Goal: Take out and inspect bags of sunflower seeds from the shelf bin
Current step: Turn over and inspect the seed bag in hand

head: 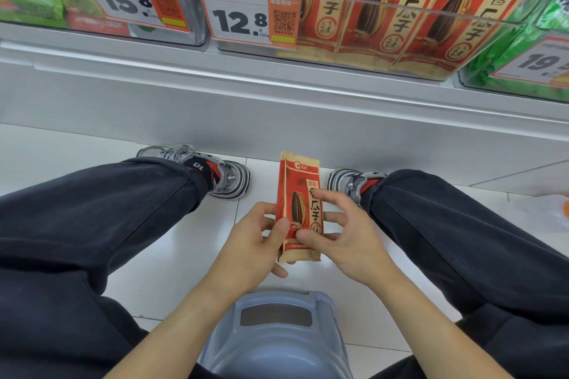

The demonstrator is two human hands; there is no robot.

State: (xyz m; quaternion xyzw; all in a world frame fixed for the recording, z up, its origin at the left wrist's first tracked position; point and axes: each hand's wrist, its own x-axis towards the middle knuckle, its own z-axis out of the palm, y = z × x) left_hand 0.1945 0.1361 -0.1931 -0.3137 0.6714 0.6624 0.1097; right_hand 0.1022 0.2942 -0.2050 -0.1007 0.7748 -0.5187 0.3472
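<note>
1. A person seated on a stool (274,335) holds one bag of sunflower seeds (300,209) upright between the knees, at 6 o'clock from the clear shelf bin (400,12) where matching bags stand in a row.
2. The bag looks light, its paper-like skin crinkly and pliable, the seeds inside loose; it is best held by the side edges near the lower half.
3. The left hand (255,246) pinches the bag's left edge, thumb on the front.
4. The right hand (341,234) curls around the right edge at 3 o'clock, thumb pressing the lower front, the index fingertip touching the printed face.
</note>
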